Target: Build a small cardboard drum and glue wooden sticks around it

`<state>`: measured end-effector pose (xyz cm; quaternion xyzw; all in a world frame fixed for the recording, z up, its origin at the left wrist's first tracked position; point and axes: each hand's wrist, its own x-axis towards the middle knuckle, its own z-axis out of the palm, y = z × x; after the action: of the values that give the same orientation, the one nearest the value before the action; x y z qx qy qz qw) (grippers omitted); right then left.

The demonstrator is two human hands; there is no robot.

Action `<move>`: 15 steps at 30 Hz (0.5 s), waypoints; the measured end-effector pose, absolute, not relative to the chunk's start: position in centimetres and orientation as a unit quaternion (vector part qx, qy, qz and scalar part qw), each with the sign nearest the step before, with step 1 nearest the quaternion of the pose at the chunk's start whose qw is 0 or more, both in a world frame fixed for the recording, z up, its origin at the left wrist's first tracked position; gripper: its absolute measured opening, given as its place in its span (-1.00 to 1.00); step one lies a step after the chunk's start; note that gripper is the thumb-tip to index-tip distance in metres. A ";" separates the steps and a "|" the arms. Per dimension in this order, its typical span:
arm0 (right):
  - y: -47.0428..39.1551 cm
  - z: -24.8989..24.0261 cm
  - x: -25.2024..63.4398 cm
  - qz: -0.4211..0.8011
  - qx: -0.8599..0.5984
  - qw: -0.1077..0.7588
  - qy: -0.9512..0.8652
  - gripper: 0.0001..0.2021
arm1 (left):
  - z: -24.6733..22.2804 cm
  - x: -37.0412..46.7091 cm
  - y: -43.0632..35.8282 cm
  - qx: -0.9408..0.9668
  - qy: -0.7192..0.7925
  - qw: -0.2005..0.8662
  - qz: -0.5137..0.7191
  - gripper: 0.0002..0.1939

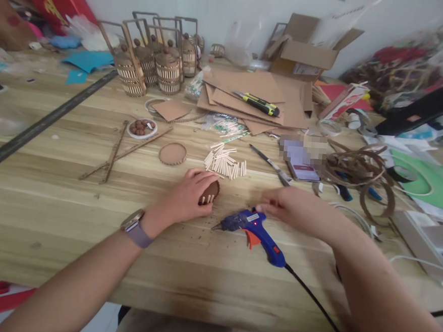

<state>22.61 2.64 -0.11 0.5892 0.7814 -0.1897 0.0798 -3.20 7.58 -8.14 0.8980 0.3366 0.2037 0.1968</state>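
Note:
My left hand (189,196) curls around a small round brown cardboard piece (212,189) with a raised rim, holding it against the table. A few short pale sticks stand along its near edge. My right hand (281,204) has its fingers closed at the back end of a blue hot glue gun (267,240); whether they grip anything is hidden. The gun lies on its side, orange trigger toward me, red light on, nozzle pointing left toward the cardboard piece. Just beyond my left hand lies a pile of short pale sticks (222,161). A cardboard disc (173,153) with a ridged rim lies to its left.
Several finished lantern-like pieces (169,71) with handles stand at the back left. A bowl of brown beads (142,128) sits before them. Stacked cardboard (242,91) carries a utility knife (258,104). A phone (301,159) and coiled brown strips (354,162) lie right; the gun's cord (314,301) trails toward me.

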 end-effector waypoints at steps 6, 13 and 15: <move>8.1 -4.3 21.7 -0.036 0.500 -0.089 0.860 -0.65 | -8.3 -3.3 7.6 0.901 0.328 0.185 0.216 -0.35; 8.8 -5.1 21.5 -0.025 0.496 -0.067 0.865 -0.70 | -8.2 -3.2 7.5 0.898 0.329 0.193 0.219 -0.34; 8.6 -4.8 21.6 -0.018 0.500 -0.056 0.864 -0.74 | -8.2 -3.2 7.5 0.898 0.330 0.192 0.218 -0.34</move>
<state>21.57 8.62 -4.79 0.4997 0.8642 -0.0177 -0.0559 -3.24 7.52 -8.19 0.8984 0.3296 0.2181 0.1917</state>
